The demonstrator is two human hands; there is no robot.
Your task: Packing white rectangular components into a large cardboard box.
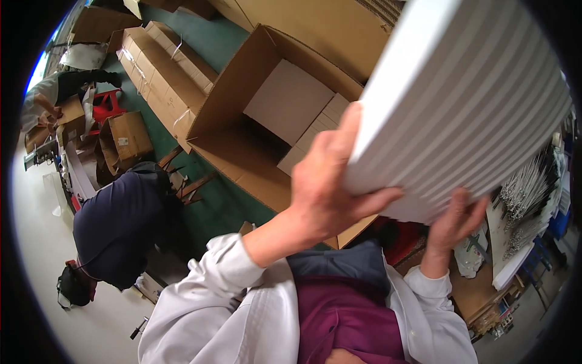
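Note:
A large white block (pixel 448 121) with evenly striped ridges, like a stack of thin white layers, fills the upper right and tilts up from me. I cannot tell exactly what it is. My left hand (pixel 321 182) is closed on its near left corner, fingers along the left edge and thumb on the striped side. At its lower edge, my right hand (pixel 451 227) supports it with bent fingers. Left of the block stands an open cardboard box (pixel 233 158), holding flat pale brown cartons (pixel 288 100) at the bottom.
Long cardboard cartons (pixel 160 79) lie on the green floor behind the open box. To the left a person in dark clothes (pixel 124 224) bends over; another person (pixel 45 100) works farther off near a red stool (pixel 108 106). Bundled thin metal rods (pixel 524 191) lie at the right.

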